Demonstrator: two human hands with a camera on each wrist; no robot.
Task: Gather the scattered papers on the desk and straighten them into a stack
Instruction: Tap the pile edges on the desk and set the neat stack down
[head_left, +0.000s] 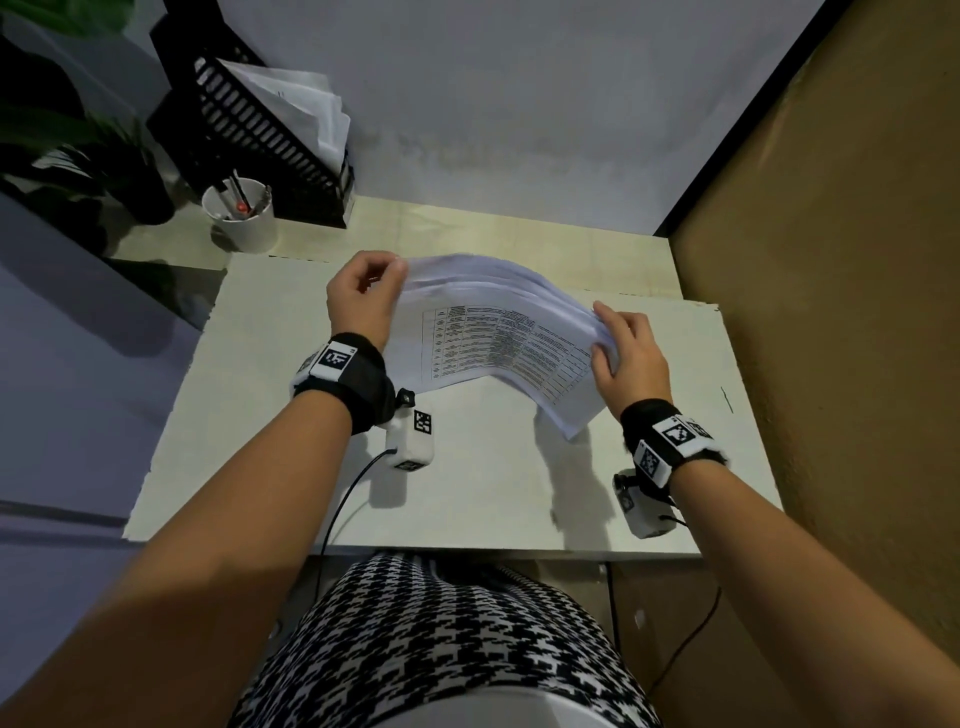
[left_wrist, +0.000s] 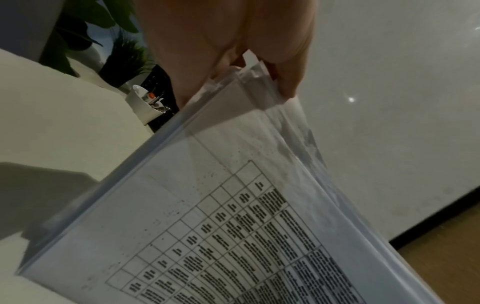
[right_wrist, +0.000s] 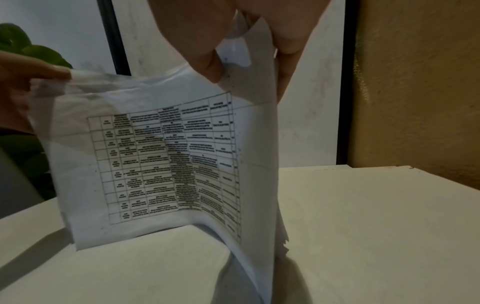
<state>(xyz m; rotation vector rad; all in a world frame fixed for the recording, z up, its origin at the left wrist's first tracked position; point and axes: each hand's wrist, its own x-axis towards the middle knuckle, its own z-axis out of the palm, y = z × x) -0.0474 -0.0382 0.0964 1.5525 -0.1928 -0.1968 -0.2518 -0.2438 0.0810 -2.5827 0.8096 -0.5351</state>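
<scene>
Between the two hands, standing on edge near the middle of the worktop (head_left: 260, 415), is the sheaf of papers (head_left: 498, 343) — thin white sheets, the front one printed with a ruled table of small dark text. The sheets bow in an arch, their lower edge touching the pale, matte surface and their upper edges fanned slightly apart, so several layers show. The left hand (head_left: 361, 299) pinches the sheaf's upper left corner, fingers curled over the top and thumb behind; in the left wrist view the fingertips (left_wrist: 288, 90) close on the soft, slightly creased paper. The right hand (head_left: 626, 351) grips the right edge, fingers laid along the front sheet and thumb pressing from the other side; the right wrist view shows the bottom corners here uneven and ragged. Both wrists wear black bands with small white marker blocks. At the worktop's far left stands a round white cup (head_left: 240, 213) of pens, and behind it a black slotted file rack (head_left: 244, 130) holding loose white sheets — dark green leaves (head_left: 62, 145) sit beyond, in shadow.
</scene>
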